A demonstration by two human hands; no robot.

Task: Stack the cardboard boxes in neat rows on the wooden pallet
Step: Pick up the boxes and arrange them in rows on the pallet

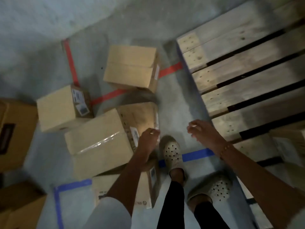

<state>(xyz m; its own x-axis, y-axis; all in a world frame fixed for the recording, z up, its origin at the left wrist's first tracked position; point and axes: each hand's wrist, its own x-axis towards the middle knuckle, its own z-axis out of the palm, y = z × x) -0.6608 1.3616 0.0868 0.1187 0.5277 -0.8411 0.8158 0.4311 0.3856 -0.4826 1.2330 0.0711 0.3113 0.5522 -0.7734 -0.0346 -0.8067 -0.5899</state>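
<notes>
Several cardboard boxes lie on the concrete floor left of centre: a far box [132,68], a small labelled box [59,108], a large taped box [100,142] and a box [146,187] by my feet. The wooden pallet [244,66] fills the right side, and a cardboard box [290,138] shows at its right edge. My left hand [149,138] hovers over the large taped box's right end, fingers loosely curled, holding nothing. My right hand [203,131] hangs over the bare floor between boxes and pallet, fingers loosely apart, holding nothing.
Red tape [71,63] and blue tape [196,154] mark lines on the floor. Darker boxes [14,129] sit at the left edge. My feet in perforated clogs [172,152] stand in the strip of floor beside the pallet.
</notes>
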